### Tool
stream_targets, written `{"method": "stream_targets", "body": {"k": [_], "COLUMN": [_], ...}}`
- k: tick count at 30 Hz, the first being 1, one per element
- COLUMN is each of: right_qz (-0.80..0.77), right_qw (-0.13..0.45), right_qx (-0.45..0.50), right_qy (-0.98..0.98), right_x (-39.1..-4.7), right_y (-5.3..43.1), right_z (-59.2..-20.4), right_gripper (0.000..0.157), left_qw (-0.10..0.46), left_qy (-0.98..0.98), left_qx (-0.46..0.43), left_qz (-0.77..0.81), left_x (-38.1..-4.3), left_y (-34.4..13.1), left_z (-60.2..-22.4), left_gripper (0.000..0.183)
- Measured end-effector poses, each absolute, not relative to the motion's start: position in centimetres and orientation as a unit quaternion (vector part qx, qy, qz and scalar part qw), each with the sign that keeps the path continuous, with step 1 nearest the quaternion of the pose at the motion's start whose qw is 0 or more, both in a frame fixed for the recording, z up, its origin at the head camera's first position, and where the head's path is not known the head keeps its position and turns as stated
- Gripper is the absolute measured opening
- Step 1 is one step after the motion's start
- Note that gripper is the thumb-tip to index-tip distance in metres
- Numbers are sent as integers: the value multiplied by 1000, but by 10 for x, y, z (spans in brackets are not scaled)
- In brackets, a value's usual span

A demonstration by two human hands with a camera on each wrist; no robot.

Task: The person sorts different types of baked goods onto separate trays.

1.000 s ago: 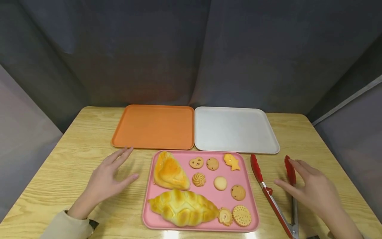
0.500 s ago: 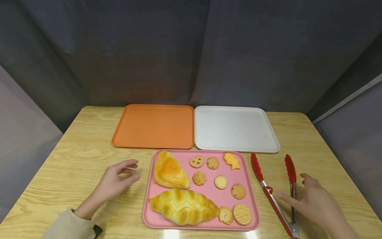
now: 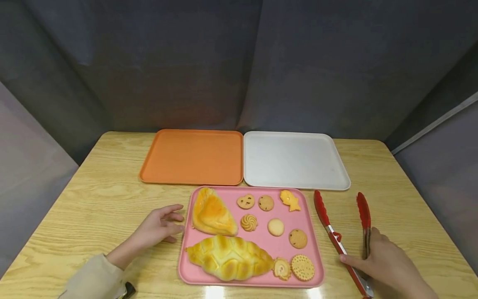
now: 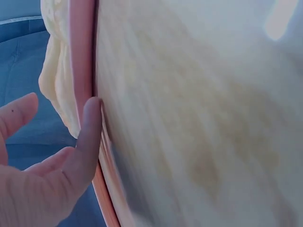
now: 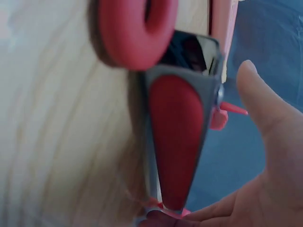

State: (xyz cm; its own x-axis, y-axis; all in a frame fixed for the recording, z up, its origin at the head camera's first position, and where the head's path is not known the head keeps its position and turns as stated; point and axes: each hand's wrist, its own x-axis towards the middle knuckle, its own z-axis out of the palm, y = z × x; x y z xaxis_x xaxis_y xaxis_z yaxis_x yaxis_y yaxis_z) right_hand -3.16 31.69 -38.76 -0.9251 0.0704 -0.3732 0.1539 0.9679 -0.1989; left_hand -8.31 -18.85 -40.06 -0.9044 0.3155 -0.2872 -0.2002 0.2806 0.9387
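Note:
My right hand (image 3: 388,265) spans the spread metal tongs (image 3: 345,257), which have red tips and lie on the table. In the head view its thumb lies over the left arm, its fingers beside the right arm. The right wrist view shows the thumb standing apart from the tongs (image 5: 177,142). My left hand (image 3: 157,230) is at the left edge of the pink tray (image 3: 261,230), fingers loosely bent, holding nothing. Whether it touches the rim I cannot tell. On that tray lie a triangular pastry (image 3: 213,214), a braided loaf (image 3: 229,257) and several cookies (image 3: 276,227).
Behind the pink tray, an orange tray (image 3: 194,158) and a white tray (image 3: 295,160) stand side by side, both bare. Dark curtains (image 3: 246,62) hang beyond the wooden table (image 3: 93,199). A grey panel (image 3: 448,174) rises at the right.
My left hand has moved right and its fingers have bent more. My right hand has drawn back toward the near end of the tongs and lowered around them. Trays, food and tongs look unmoved.

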Motion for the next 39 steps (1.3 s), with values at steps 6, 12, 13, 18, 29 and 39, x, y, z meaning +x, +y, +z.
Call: {"method": "stream_targets", "body": {"k": [6, 12, 13, 18, 29, 39], "right_qz": [-111, -126, -128, -127, -118, -130], "right_qw": [182, 173, 175, 168, 117, 89], "right_qx": [61, 54, 51, 12, -22, -9], "right_qy": [975, 975, 975, 977, 986, 987], "right_x": [-32, -34, -34, -32, -26, -25], "right_y": [312, 317, 319, 335, 345, 350], "right_z": [-390, -390, -390, -391, -399, -400], "right_gripper": [117, 114, 114, 111, 113, 116], "left_qw": [241, 252, 252, 257, 254, 245], "left_qy": [763, 761, 761, 760, 768, 783], "left_qx": [39, 55, 53, 47, 49, 33], "left_qz": [598, 596, 595, 595, 585, 571], "left_x": [-84, -85, -85, -86, -87, -90], "left_y": [-184, -180, -180, -180, -177, -173], "left_z": [-400, -400, -400, -400, -401, -408], "left_gripper": [67, 69, 68, 68, 69, 75]}}
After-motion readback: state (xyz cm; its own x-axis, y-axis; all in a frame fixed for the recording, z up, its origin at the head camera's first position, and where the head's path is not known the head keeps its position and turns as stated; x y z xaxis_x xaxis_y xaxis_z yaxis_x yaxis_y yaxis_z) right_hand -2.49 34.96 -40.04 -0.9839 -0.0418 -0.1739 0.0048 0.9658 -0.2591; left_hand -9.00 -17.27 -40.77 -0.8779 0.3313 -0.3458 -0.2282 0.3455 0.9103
